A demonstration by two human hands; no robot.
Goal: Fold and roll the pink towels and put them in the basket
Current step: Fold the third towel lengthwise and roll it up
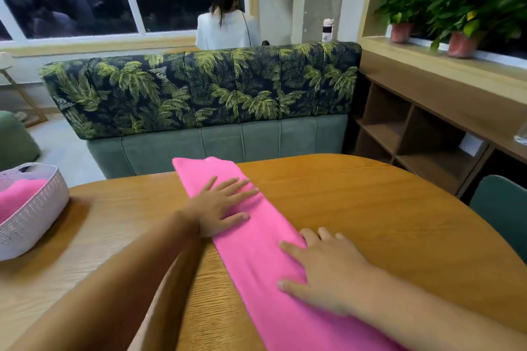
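Fingers (242, 183) of left hand (219, 205) straight and spread, pressing flat on the far half of the pink towel (256, 253). Right hand (328, 268) same on the near half, gripping nothing. Towel is a long folded strip, diagonal on the surface (385, 208), far end at the far edge. Bare wood to its right. Basket (34, 216) at left edge, well apart, second towel (17, 199) inside.

Left hand (221, 205): bare, short rounded nails (thumbnail clearest). Right hand (328, 268): bare, short nail at thumb tip, fingertips slightly blurred. Left forearm (114, 279), behind left wrist: bare as far as seen. Right forearm (427, 302), behind right wrist: likewise bare, outline somewhat soft.
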